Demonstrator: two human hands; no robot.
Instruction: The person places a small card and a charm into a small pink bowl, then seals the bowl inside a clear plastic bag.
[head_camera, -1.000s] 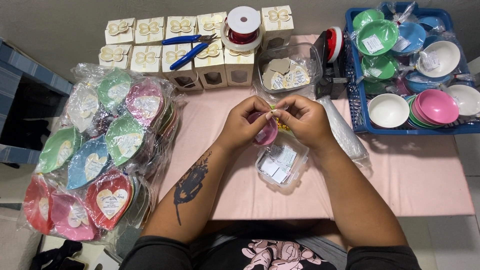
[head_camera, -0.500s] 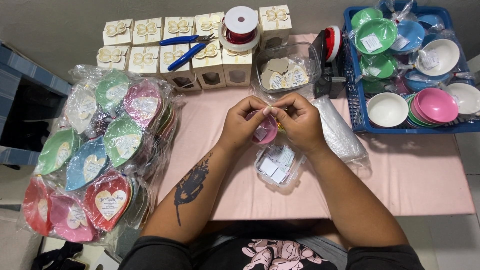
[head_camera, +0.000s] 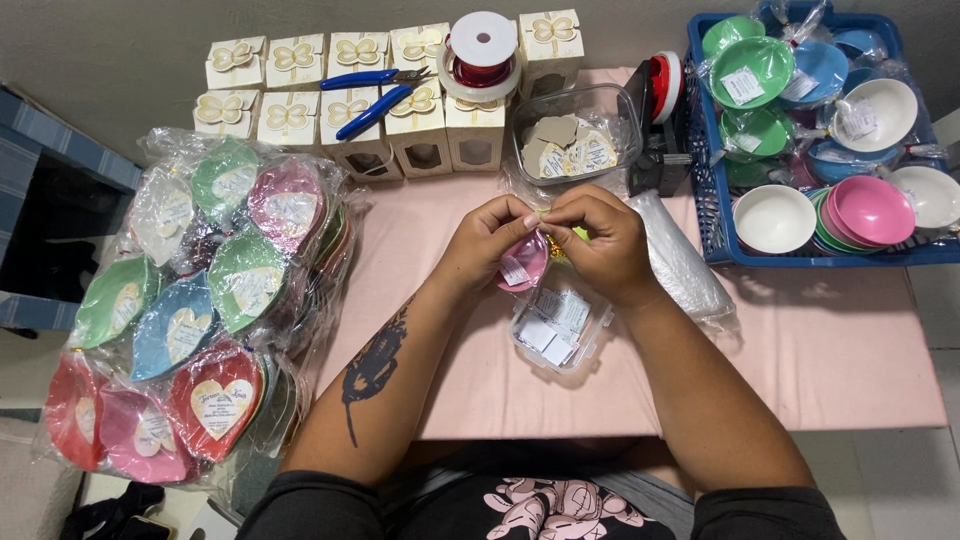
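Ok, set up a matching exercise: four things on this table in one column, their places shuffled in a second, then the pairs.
Things
1. blue-handled pliers
2. red ribbon spool
3. pink heart-shaped dish
4. white bowl

Places
A. in the blue basket
B. between the left hand and right hand
C. lying across the white favor boxes
D. standing on a favor box beside the pliers

Pairs: 1-C, 2-D, 3-B, 4-A
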